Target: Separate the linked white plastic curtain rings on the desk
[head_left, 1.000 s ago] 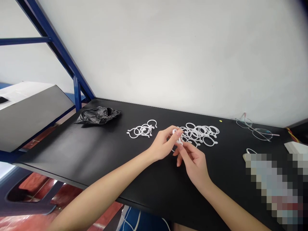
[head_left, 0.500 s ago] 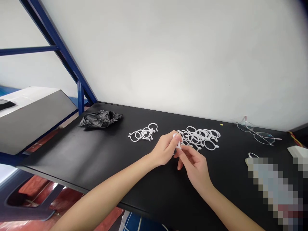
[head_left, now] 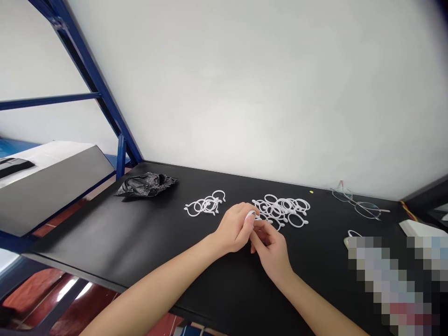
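Observation:
My left hand (head_left: 234, 227) is closed on a white plastic curtain ring (head_left: 250, 214), its thumb pressed along the ring. Close beside it, touching at the fingertips, my right hand (head_left: 271, 248) has its thumb and fingers pinched at the lower part of the same ring. Most of that ring is hidden by the fingers. Just beyond the hands lies a larger pile of white curtain rings (head_left: 296, 220), several overlapping. A smaller group of the same rings (head_left: 193, 209) rests to the left, some of them standing open.
A crumpled black plastic bag (head_left: 145, 185) lies at the back left of the black table (head_left: 105, 242). Eyeglasses (head_left: 367, 210) sit at the back right, near a blurred-out item. Blue metal framing (head_left: 105, 100) rises at the left, by the wall.
My view has tilted and shifted slightly, so the table sits lower. The two hands have drawn closer together around the ring, and less of it shows. Both piles look the same.

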{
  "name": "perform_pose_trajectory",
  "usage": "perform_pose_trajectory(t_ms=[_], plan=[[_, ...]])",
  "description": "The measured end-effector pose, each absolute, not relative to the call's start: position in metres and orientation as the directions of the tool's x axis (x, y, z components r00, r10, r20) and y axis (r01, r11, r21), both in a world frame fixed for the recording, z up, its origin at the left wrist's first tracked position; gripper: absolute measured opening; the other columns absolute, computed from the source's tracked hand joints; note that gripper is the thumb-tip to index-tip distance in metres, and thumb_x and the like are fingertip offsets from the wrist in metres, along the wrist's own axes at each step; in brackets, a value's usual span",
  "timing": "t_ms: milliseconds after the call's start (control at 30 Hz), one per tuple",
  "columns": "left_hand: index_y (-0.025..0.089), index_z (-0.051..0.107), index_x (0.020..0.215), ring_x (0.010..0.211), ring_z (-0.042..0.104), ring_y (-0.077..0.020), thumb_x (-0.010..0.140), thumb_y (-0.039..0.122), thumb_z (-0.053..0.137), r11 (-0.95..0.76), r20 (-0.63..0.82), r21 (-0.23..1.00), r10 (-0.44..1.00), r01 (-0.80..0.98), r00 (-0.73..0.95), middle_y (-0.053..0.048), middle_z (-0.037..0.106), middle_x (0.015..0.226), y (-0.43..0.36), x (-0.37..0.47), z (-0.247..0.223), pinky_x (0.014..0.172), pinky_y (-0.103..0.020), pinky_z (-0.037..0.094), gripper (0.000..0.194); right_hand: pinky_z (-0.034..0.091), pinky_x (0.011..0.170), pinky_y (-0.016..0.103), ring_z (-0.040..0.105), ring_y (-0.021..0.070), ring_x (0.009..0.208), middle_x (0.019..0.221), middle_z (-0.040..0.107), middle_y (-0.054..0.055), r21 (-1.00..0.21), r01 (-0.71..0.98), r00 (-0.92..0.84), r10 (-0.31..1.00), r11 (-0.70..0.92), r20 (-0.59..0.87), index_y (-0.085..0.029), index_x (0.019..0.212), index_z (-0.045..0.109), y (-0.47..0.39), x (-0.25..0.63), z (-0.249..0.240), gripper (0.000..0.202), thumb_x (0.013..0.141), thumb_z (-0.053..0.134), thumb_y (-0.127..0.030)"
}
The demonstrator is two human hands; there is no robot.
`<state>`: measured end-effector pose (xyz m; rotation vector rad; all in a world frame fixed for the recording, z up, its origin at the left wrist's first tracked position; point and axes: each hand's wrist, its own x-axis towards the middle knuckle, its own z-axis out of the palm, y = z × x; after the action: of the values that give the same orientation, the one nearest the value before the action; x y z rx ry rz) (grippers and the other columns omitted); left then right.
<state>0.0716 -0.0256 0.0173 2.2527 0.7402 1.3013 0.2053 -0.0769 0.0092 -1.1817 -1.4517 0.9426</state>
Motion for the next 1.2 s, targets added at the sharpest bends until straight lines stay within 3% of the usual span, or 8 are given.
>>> perform_pose_trajectory(t_ms=[367,600,1200], plan=[[0.016,0.052,0.084,0.068,0.049,-0.0156,0.099,0.035,0.02,-0.783,0.691,0.576,0.619,0.233,0.373,-0.005,0.054,0.072,-0.023,0.068,0.015,0.069,-0.03,0.04,0.04,0.043,0.047,0.024,0.052,0.0106,0.047,0.061,0.059,-0.001,-0.867,0.299,-0.078,0.916,0.399,0.395,-0.019,0.082,0.063,-0.075,0.207,0.001,0.016,0.089,0.058,-0.033],[0.016,0.052,0.084,0.058,0.046,-0.0118,0.1,0.035,0.021,-0.754,0.658,0.619,0.65,0.219,0.379,-0.002,0.051,0.067,-0.022,0.067,0.011,0.059,-0.025,0.037,0.039,0.042,0.046,0.024,0.051,0.0104,0.046,0.059,0.058,-0.002,-0.839,0.327,-0.085,0.898,0.434,0.432,-0.019,0.08,0.064,-0.073,0.208,0.002,0.016,0.088,0.059,-0.032],[0.016,0.052,0.09,0.056,0.046,-0.011,0.1,0.038,0.024,-0.727,0.634,0.645,0.681,0.236,0.366,0.0,0.051,0.065,-0.018,0.069,0.004,0.058,-0.024,0.037,0.037,0.044,0.049,0.024,0.053,0.0111,0.047,0.06,0.06,-0.002,-0.782,0.391,-0.068,0.863,0.485,0.501,-0.02,0.081,0.064,-0.065,0.213,0.003,0.016,0.089,0.059,-0.033]])
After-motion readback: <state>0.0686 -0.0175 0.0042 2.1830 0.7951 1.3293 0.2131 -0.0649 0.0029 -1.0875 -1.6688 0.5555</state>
